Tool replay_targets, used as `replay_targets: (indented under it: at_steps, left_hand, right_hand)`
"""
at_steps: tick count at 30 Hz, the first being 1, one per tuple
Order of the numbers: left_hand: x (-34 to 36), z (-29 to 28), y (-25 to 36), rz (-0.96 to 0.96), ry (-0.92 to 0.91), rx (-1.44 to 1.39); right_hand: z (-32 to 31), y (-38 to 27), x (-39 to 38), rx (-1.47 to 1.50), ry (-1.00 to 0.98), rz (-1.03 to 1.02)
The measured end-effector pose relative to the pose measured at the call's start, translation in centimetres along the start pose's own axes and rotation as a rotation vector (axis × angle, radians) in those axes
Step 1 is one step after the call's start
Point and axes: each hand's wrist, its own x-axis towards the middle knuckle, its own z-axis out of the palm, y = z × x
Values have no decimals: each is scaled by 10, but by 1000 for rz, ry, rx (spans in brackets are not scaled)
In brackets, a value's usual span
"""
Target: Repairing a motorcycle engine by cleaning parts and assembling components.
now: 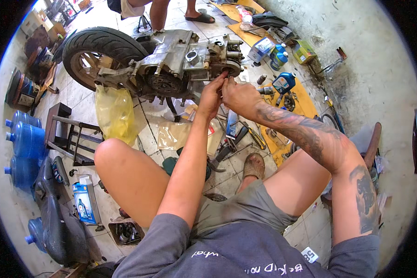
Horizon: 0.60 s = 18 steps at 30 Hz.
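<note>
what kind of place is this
Likely a small motorbike repair shop: a scooter engine with its rear wheel lies on the tiled floor, hand tools are scattered nearby, and blue oil bottles stand about.

Single fisheye view from my head, tilted steeply down and forward over my lap, close above my forearms, scooter engine (180,62) just ahead of centre, tiled floor (74,95) curving away around the engine toward the rim

Blue water jugs (27,139) (stacked), yellow bag (115,113), oil bottles (283,82).
</note>
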Motion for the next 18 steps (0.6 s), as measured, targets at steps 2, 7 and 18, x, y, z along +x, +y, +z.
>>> replay_targets:
  at_steps: [2,7,18]
  left_hand:
    - [2,-3,2,-8,39,21]
    - [10,-3,12,-24,26,156]
    - [5,-10,2,-53,39,-104]
  right_hand:
    - [-4,-4,4,88,-85,-2]
    - [6,-18,12,-89,-2,83]
    - [-1,-12,16,-72,-109,6]
